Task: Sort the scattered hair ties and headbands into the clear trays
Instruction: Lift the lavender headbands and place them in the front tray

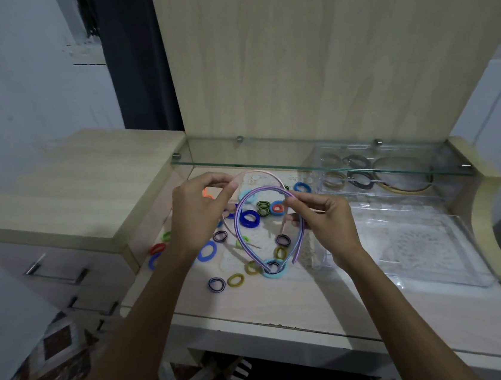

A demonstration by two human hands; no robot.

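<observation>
My right hand [324, 222] pinches the top of a purple striped headband [242, 237], held above the desk with its open ends pointing toward me. A pale pink headband [267, 173] sits just behind it, and my left hand [197, 214] pinches it near its top. Several hair ties lie scattered on the desk below, among them a dark blue one [249, 219], a yellow one [235, 280] and a light blue one [273, 269]. A clear tray [440, 274] stands at the right. Farther back, another clear tray [375, 172] holds dark and tan ties.
A glass shelf [301, 157] juts over the back of the desk, above the far tray. A raised wooden cabinet top [72, 197] with drawers borders the left. The desk's front edge [289, 326] runs near me, with a patterned floor below.
</observation>
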